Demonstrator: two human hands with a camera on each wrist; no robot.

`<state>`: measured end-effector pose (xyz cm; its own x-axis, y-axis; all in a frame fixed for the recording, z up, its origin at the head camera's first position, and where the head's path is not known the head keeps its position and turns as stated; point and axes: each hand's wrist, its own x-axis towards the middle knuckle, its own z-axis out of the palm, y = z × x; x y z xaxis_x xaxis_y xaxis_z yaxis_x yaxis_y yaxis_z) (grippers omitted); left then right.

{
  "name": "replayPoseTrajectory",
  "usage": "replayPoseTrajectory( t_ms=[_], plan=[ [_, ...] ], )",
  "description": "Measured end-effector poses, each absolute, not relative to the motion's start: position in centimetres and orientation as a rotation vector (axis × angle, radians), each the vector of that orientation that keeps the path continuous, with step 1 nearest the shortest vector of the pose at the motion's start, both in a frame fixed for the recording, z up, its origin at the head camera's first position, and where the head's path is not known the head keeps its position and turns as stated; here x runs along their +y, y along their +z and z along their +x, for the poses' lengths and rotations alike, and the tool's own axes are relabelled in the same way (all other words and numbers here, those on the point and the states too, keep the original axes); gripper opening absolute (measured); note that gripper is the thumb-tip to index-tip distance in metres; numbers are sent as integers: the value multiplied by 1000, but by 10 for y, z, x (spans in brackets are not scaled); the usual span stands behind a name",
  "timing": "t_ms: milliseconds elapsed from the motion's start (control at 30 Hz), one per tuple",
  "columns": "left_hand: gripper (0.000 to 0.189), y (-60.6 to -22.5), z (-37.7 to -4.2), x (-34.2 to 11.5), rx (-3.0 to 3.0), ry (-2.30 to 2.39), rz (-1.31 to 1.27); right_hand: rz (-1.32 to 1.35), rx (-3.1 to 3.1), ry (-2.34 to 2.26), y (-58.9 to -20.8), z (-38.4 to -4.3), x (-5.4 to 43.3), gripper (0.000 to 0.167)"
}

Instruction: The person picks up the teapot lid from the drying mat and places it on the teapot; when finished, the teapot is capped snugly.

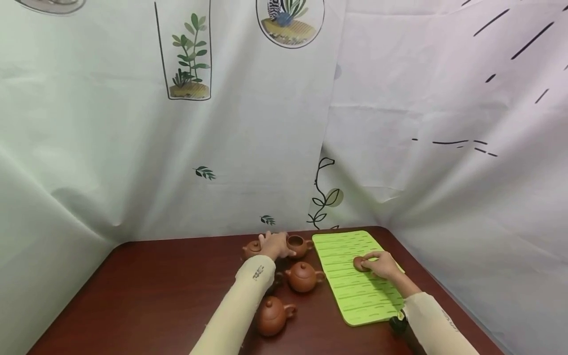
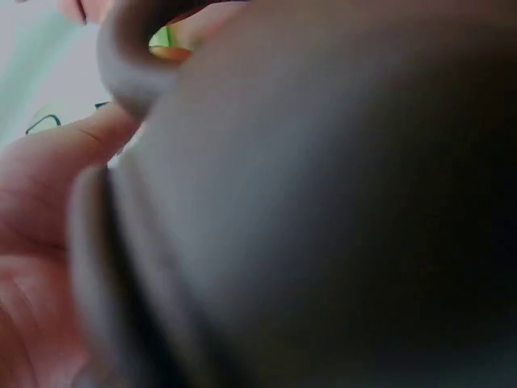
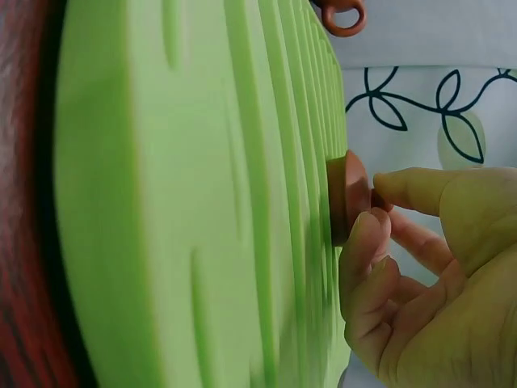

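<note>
In the head view my left hand (image 1: 276, 245) reaches among brown clay teapots at the back of the table. Its right edge meets a lidless teapot (image 1: 296, 246), and a lidded teapot (image 1: 253, 248) stands just left of its fingers. Very close and blurred, a teapot (image 2: 307, 194) fills most of the left wrist view and hides the fingers, so their grip is unclear. Over a green ridged mat (image 1: 350, 296), my right hand (image 1: 385, 266) pinches the knob of a round brown teapot lid (image 3: 355, 198). The lid is at the mat's surface.
Two more lidded teapots, one mid-table (image 1: 303, 277) and one nearer the front (image 1: 271, 315), stand left of the mat. Another lies partly behind the left sleeve. White printed cloth (image 1: 248, 148) hangs around the dark red table (image 1: 155, 296).
</note>
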<state>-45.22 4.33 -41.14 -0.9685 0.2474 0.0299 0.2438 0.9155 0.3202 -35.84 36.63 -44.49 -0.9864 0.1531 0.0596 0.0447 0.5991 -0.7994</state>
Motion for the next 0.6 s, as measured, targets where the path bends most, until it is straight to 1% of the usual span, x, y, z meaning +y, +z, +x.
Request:
replayPoseTrajectory(
  t_ms=[100, 300, 600],
  plan=[
    [59, -414, -454, 43, 3099, 460, 371, -177, -2700, 1368, -446, -360, 367, 23],
    [52, -411, -452, 39, 3094, 513, 382, -201, -2702, 1404, -445, -362, 367, 23],
    [54, -413, -452, 36, 3058, 570, 428, -161, -2708, 1362, -448, -362, 367, 23]
  ],
)
